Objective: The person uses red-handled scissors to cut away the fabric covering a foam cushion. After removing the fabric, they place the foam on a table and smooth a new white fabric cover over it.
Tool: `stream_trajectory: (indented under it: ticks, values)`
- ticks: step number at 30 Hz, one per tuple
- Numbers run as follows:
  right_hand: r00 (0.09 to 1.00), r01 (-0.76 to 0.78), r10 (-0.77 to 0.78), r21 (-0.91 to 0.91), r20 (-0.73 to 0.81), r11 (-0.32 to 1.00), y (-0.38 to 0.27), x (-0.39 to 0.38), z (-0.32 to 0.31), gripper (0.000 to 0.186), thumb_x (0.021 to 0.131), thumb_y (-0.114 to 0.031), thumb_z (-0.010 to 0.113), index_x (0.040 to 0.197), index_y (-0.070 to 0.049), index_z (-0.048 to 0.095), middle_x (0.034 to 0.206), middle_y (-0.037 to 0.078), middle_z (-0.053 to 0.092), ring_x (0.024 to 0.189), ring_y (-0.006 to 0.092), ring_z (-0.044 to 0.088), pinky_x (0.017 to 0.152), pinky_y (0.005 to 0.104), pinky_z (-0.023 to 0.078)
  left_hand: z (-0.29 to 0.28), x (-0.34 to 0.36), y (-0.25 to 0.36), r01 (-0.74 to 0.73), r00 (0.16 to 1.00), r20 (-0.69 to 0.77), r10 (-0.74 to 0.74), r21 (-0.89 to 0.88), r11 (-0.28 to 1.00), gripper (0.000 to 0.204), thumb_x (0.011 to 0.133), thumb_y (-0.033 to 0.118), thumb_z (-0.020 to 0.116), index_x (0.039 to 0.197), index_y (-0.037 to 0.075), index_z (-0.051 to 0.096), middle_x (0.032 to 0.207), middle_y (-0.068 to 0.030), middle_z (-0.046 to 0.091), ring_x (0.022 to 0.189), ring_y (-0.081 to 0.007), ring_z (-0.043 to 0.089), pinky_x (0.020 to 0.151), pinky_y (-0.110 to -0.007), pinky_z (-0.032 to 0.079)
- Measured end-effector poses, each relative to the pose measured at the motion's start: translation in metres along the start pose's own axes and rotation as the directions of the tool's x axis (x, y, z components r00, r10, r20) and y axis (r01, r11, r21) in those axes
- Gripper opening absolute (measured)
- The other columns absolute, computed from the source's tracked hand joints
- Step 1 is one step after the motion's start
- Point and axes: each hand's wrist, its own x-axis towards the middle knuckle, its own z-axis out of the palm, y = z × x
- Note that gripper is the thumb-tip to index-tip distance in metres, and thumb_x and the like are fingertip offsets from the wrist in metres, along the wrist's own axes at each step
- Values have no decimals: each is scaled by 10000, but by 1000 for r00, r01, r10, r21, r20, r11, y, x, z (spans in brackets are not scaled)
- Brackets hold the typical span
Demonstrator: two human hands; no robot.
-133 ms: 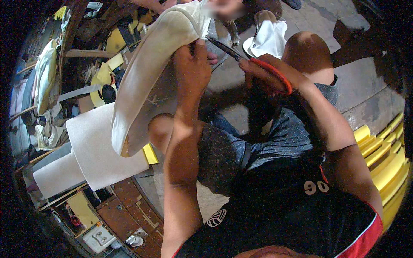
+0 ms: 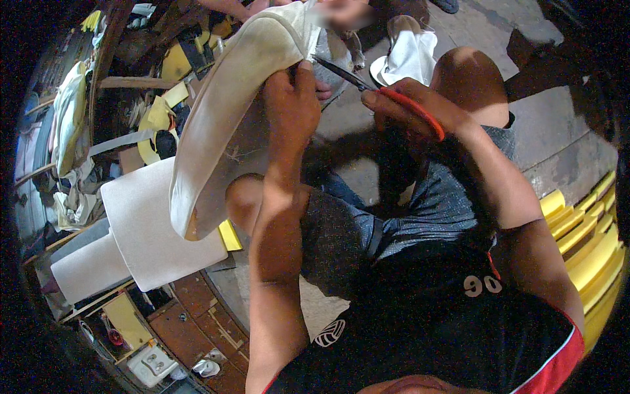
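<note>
Grey floor (image 2: pixel 558 152) | left hand (image 2: pixel 293 100) extended, holding cream cover (image 2: pixel 226 111) | right hand (image 2: pixel 426 98) angled inward, gripping scissors (image 2: pixel 421 115) (tips leftward)

Free gap between knees (image 2: pixel 470 82), scissors (image 2: pixel 394 96) above

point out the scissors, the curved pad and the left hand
Scissors (image 2: pixel 423 112): head view, on the orange handle.
Curved pad (image 2: pixel 224 111): head view, on the middle of its pale broad face.
Left hand (image 2: pixel 293 102): head view, on the back of the hand.
</note>
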Motion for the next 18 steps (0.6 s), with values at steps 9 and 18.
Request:
stream_trajectory:
  ticks: [9,18]
  values:
    - [998,60,-60,-51,-1,997,-8,0,-6,626,934,-621,542,650,-64,568,559,-18,461,541,94,424,505,309,328,-7,-1,6,49,998,36,-50,45,998,279,1006,182,488,978,-82,574,704,-124,639,588,-196,658,533,-314,552]
    - [999,-39,40,-27,32,999,4,-1,-8,677,940,-683,440,732,-59,602,604,6,521,517,112,491,480,281,399,-13,4,5,135,988,91,-125,-107,985,222,971,160,535,998,-54,586,764,-110,629,595,-191,639,547,-322,552]
